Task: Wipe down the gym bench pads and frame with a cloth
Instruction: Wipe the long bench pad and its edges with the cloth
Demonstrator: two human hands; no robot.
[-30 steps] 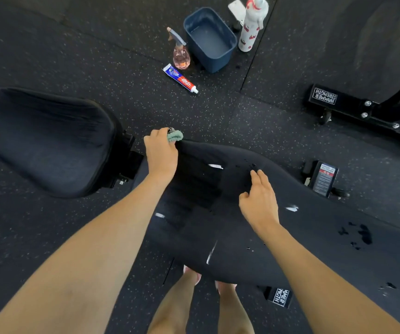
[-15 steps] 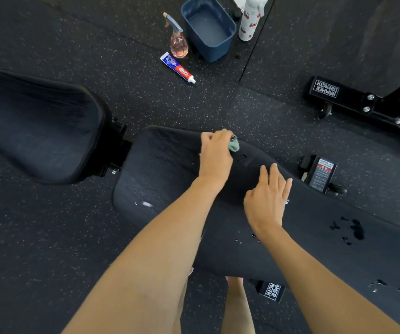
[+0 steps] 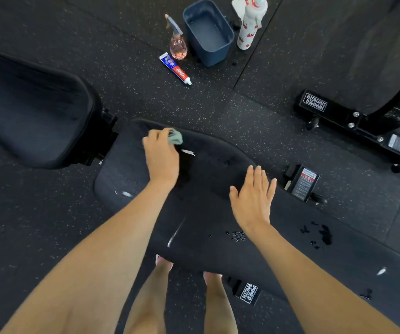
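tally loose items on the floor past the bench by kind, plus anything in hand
bottles: 2 (pink spray bottle, white red-patterned bottle)
toothpaste tube: 1
blue tub: 1
cloth: 1, gripped in the left hand
white flat item behind the white bottle, can't identify: 1
Total: 6

Seat pad (image 3: 32, 109) lies left of back pad (image 3: 208, 203).

The cloth (image 3: 176, 137) is small, green and scrunched up, at the far edge of the long pad (image 3: 218, 208). That pad is black and flat, with wet drops and white smears. The black seat pad (image 3: 30, 109) sits just past its left end.
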